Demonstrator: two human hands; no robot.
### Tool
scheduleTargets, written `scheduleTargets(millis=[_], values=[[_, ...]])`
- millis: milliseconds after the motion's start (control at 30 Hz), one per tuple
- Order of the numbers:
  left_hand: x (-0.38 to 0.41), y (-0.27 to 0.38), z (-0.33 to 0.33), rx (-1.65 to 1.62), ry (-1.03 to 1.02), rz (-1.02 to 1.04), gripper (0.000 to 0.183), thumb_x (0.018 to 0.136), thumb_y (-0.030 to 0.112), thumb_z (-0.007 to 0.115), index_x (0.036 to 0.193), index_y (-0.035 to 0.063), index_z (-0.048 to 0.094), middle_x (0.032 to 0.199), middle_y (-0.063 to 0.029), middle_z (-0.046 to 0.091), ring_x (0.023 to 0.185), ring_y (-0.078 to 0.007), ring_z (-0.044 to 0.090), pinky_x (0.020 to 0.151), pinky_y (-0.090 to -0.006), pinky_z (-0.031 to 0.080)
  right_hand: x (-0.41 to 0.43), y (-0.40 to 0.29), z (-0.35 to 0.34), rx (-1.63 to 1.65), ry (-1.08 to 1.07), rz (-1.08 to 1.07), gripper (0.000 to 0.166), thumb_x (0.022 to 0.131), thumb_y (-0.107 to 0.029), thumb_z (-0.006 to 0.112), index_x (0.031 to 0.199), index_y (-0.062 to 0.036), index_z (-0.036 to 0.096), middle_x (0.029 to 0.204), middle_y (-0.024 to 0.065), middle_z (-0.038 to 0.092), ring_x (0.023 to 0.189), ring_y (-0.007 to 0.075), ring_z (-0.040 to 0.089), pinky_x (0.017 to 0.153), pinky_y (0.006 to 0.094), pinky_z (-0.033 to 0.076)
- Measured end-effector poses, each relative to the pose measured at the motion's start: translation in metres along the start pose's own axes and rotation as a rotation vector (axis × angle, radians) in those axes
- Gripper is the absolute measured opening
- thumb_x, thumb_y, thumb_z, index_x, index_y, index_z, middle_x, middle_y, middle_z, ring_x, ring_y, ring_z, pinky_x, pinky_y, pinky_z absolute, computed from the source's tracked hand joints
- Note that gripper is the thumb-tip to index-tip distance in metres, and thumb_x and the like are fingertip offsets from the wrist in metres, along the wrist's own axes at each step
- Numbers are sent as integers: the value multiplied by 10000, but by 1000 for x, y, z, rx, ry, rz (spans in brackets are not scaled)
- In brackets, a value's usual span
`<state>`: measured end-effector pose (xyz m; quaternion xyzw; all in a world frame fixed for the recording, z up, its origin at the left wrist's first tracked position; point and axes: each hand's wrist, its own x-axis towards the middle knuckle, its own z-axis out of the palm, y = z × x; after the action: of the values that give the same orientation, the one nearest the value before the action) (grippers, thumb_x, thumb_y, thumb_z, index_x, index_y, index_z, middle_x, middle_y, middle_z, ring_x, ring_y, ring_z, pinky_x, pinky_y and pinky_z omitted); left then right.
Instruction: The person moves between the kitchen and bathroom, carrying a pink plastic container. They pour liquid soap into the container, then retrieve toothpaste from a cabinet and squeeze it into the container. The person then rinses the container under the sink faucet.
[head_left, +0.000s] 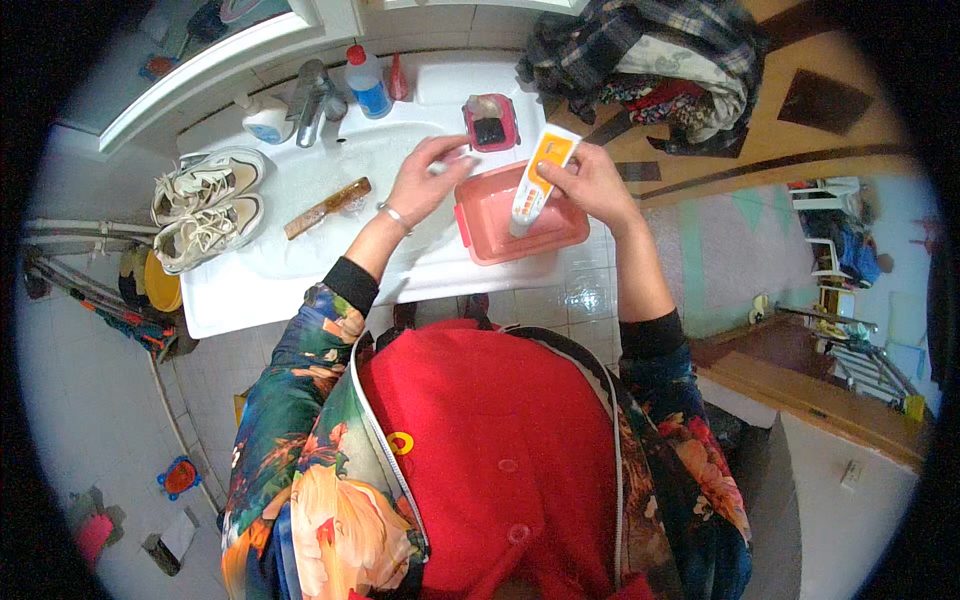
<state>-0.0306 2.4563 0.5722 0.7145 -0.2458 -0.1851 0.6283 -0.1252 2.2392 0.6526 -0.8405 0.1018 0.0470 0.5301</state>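
Observation:
My right hand (589, 184) is closed on a white and orange squeeze tube (541, 176), tilted over a pink plastic basin (517, 251) at the sink's front right edge. My left hand (425, 180) is just left of the basin, with a small white thing (452, 161) at its fingers; blur hides what it is. A pink-rimmed dish (512, 120) with a dark item in it stands behind the basin. In the white washbasin (300, 259) lies a brown scrubbing brush or comb (328, 208), its kind unclear.
A pair of light sneakers (210, 202) sits on the sink's left side. Along the back stand a white bottle (266, 120), a metal faucet (309, 101), a clear bottle with a red cap (369, 86) and a red tube (397, 79). Piled clothes (675, 67) lie at the upper right.

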Motion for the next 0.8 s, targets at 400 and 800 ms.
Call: scheduleTargets(millis=[400, 800], values=[[56, 74, -4, -64, -374, 204, 128, 869, 127, 568, 816, 10, 556, 659, 23, 547, 634, -40, 538, 576, -204, 482, 9, -56, 5, -276, 118, -168, 341, 902, -303, 473, 891, 6, 618, 743, 166, 635, 655, 254, 622, 596, 345, 474], [70, 96, 13, -245, -448, 240, 227, 916, 205, 493, 730, 77, 494, 680, 105, 403, 637, 0, 358, 541, -165, 305, 20, -56, -2, 41, 215, -313, 357, 897, -321, 523, 774, -3, 628, 626, 31, 605, 592, 96, 575, 519, 262, 439]])
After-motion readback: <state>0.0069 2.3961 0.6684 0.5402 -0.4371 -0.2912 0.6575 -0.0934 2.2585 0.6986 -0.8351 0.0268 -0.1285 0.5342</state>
